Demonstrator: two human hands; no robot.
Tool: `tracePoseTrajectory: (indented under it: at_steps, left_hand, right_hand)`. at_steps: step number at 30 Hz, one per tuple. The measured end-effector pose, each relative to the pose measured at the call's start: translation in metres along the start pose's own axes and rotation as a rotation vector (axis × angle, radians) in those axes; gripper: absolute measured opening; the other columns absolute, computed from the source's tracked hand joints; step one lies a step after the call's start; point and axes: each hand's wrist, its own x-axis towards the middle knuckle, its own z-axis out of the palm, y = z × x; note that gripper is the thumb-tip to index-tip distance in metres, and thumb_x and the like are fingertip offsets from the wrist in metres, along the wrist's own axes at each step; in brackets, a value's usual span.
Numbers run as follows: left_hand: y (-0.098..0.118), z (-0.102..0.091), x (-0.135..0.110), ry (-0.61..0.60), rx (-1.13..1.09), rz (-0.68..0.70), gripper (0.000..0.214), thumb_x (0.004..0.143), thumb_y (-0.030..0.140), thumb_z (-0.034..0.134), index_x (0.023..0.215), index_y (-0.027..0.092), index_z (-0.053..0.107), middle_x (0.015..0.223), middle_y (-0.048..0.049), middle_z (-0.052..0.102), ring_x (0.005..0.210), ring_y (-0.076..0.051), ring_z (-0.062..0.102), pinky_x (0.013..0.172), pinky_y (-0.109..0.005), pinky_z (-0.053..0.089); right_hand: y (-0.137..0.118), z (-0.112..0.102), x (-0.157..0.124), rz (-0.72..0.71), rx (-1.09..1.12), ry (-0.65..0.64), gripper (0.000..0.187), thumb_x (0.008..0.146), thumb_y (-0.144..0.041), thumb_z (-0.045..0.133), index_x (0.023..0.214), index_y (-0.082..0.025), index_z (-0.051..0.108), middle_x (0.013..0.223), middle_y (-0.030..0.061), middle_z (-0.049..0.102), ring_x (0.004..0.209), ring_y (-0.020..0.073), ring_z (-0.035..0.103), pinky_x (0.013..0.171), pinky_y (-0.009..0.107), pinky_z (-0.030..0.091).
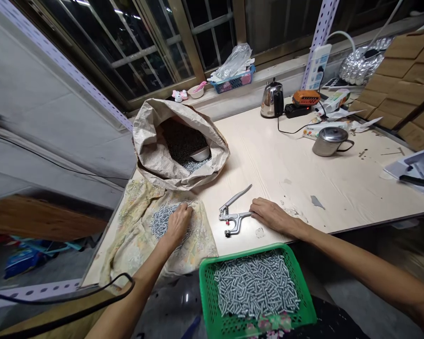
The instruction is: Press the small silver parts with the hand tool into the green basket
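Observation:
My left hand point(179, 223) rests at the right side of a pile of small silver screws point(160, 220), its fingers curled closed. What lies between those fingertips is hidden. Under the pile is a faded floral cloth point(198, 252) on the table's left corner. My right hand point(270, 215) grips the end of the lower handle of snap-fastener pliers point(237, 219), which lie on the table with the upper handle raised. Below them, a green plastic basket point(204, 294) holds many silver screws point(256, 285). Behind the pile stands an open woven sack point(148, 150) with more screws and a metal scoop point(200, 154).
On the pale table point(268, 160) stand a lidded steel mug point(332, 141), an electric kettle point(273, 99) and an orange battery on a charger point(305, 98). Cardboard point(406, 70) leans at the right. A blue basket point(233, 84) sits on the windowsill. A black cable point(92, 308) crosses at lower left.

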Motion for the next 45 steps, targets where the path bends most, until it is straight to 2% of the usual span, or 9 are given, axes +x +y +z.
tracePoseTrajectory:
  at_steps: [4, 7, 12, 15, 19, 25, 29, 34, 45]
  left_hand:
    - [-0.005, -0.003, 0.003, -0.024, 0.046, 0.136, 0.028, 0.091, 0.009, 0.036, 0.092, 0.015, 0.063, 0.104, -0.0144, 0.061, 0.101, -0.026, 0.057, 0.065, -0.030, 0.045]
    - [-0.006, -0.005, 0.002, 0.017, -0.037, 0.120, 0.024, 0.090, 0.012, 0.039, 0.089, 0.015, 0.063, 0.100, -0.0141, 0.064, 0.099, -0.025, 0.058, 0.067, -0.030, 0.046]
    - [0.028, -0.007, -0.021, 0.268, -0.605, -0.004, 0.020, 0.091, 0.028, 0.045, 0.093, 0.018, 0.062, 0.090, -0.0059, 0.068, 0.080, -0.018, 0.063, 0.075, -0.030, 0.049]
    - [0.065, -0.004, -0.036, 0.232, -0.844, 0.032, 0.021, 0.090, 0.032, 0.046, 0.092, 0.020, 0.063, 0.089, -0.0044, 0.070, 0.079, -0.018, 0.065, 0.074, -0.029, 0.050]
    - [0.094, 0.006, -0.042, 0.194, -0.792, 0.088, 0.023, 0.091, 0.025, 0.043, 0.093, 0.017, 0.064, 0.093, -0.0088, 0.067, 0.088, -0.021, 0.063, 0.081, -0.032, 0.049]
    - [0.093, 0.008, -0.042, 0.163, -0.568, 0.088, 0.029, 0.090, 0.017, 0.038, 0.086, 0.015, 0.067, 0.089, -0.0117, 0.063, 0.091, -0.024, 0.059, 0.079, -0.035, 0.048]
    - [0.091, 0.006, -0.041, 0.137, -0.976, -0.090, 0.025, 0.086, 0.032, 0.050, 0.086, 0.015, 0.068, 0.076, -0.0064, 0.065, 0.075, -0.019, 0.061, 0.070, -0.030, 0.049]
    - [0.092, 0.006, -0.041, -0.051, -1.549, -0.370, 0.052, 0.064, 0.057, 0.070, 0.086, 0.010, 0.070, 0.057, 0.0012, 0.059, 0.049, -0.011, 0.049, 0.051, -0.023, 0.039]
    - [0.103, -0.008, -0.038, -0.056, -1.444, -0.382, 0.047, 0.055, 0.055, 0.072, 0.072, 0.012, 0.073, 0.066, -0.0066, 0.070, 0.060, -0.015, 0.057, 0.054, -0.023, 0.038]
  right_hand:
    - [0.000, -0.001, 0.001, 0.011, -0.010, -0.010, 0.014, 0.094, -0.017, 0.049, 0.081, -0.018, 0.055, 0.088, 0.0041, 0.057, 0.081, 0.0168, 0.050, 0.072, 0.028, 0.038]
    - [0.000, -0.001, 0.001, 0.006, -0.025, 0.000, 0.013, 0.093, -0.016, 0.051, 0.081, -0.017, 0.055, 0.087, 0.0038, 0.057, 0.082, 0.0167, 0.050, 0.072, 0.028, 0.038]
    - [-0.001, 0.003, -0.003, -0.047, -0.099, 0.057, 0.013, 0.092, -0.013, 0.049, 0.082, -0.016, 0.055, 0.084, 0.0037, 0.057, 0.078, 0.0164, 0.047, 0.070, 0.028, 0.035]
    - [-0.001, 0.006, -0.007, -0.089, -0.172, 0.104, 0.017, 0.093, -0.012, 0.047, 0.079, -0.017, 0.054, 0.080, 0.0033, 0.056, 0.074, 0.0163, 0.044, 0.068, 0.029, 0.032]
    - [-0.002, 0.006, -0.009, -0.111, -0.206, 0.135, 0.018, 0.093, -0.013, 0.047, 0.077, -0.017, 0.053, 0.078, 0.0028, 0.055, 0.073, 0.0161, 0.042, 0.067, 0.029, 0.030]
    - [-0.003, 0.006, -0.007, -0.099, -0.204, 0.146, 0.021, 0.094, -0.010, 0.044, 0.076, -0.017, 0.053, 0.076, 0.0019, 0.054, 0.070, 0.0150, 0.039, 0.065, 0.029, 0.028]
    - [-0.003, 0.008, -0.010, -0.119, -0.260, 0.182, 0.025, 0.094, -0.009, 0.041, 0.074, -0.017, 0.053, 0.074, 0.0020, 0.053, 0.069, 0.0154, 0.038, 0.065, 0.030, 0.027]
    - [-0.006, 0.006, -0.015, -0.176, -0.343, 0.211, 0.027, 0.096, -0.009, 0.038, 0.076, -0.017, 0.055, 0.073, 0.0026, 0.053, 0.070, 0.0167, 0.038, 0.065, 0.031, 0.027]
    - [-0.005, 0.007, -0.015, -0.169, -0.309, 0.186, 0.028, 0.097, -0.009, 0.036, 0.077, -0.017, 0.054, 0.074, 0.0031, 0.053, 0.071, 0.0169, 0.038, 0.065, 0.032, 0.026]
